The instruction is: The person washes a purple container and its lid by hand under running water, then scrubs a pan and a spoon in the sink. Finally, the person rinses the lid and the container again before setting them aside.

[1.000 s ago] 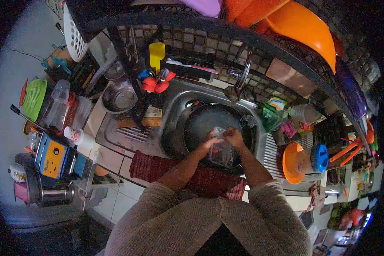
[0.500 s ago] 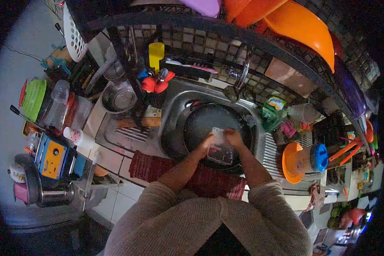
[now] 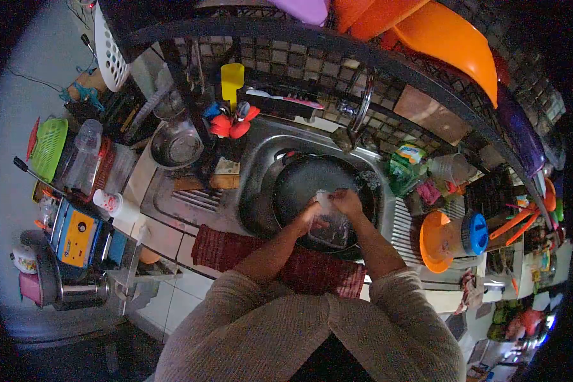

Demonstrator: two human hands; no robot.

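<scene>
In the head view, my left hand (image 3: 310,212) grips the left side of a clear rectangular plastic container (image 3: 332,233), and some of its fingers show through the see-through wall. My right hand (image 3: 346,202) is closed at the container's upper right edge, near a whitish patch. Both hands are over a large round dark pan (image 3: 302,181), which sits in the steel sink (image 3: 251,153). Water or suds cloud the pan's inside. Behind the pan, the metal faucet (image 3: 365,105) curves down.
A dark red cloth (image 3: 223,250) lies along the sink's front edge. To the right are an orange plate (image 3: 434,242) and a blue-lidded jug (image 3: 474,234). A steel bowl (image 3: 177,145) stands left. A dark rack (image 3: 286,32) with orange bowls (image 3: 452,41) hangs overhead.
My right hand has shifted slightly up and left at the container's upper edge. My left fingers have moved slightly behind the clear plastic; the container stays over the pan.
</scene>
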